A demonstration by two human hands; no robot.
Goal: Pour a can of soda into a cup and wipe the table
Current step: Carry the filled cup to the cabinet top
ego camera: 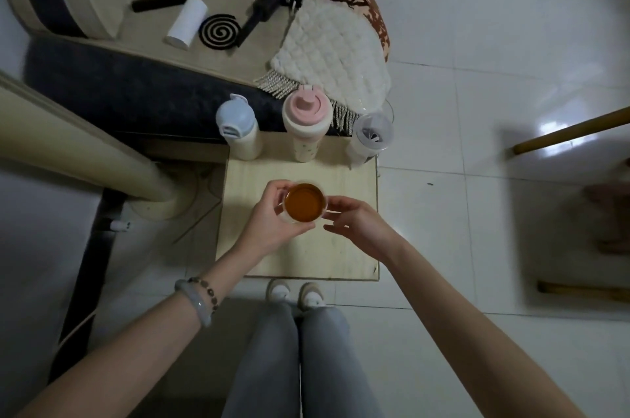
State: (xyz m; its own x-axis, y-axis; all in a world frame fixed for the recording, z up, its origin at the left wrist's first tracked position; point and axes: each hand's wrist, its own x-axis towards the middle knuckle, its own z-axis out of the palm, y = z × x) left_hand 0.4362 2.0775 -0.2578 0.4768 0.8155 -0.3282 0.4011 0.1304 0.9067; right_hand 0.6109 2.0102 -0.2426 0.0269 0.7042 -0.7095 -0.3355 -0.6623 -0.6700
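A clear glass cup filled with amber-brown drink is over the middle of a small light wooden table. My left hand grips the cup from the left, fingers curled round its side. My right hand is at the cup's right side, fingertips close to or touching the rim, fingers loosely bent. No soda can and no wiping cloth show on the table.
Three bottles stand along the table's far edge: a blue-lidded one, a pink-lidded one and a clear-lidded one. Behind them is a bed with a white blanket, a white cylinder and a black coil. Tiled floor surrounds the table.
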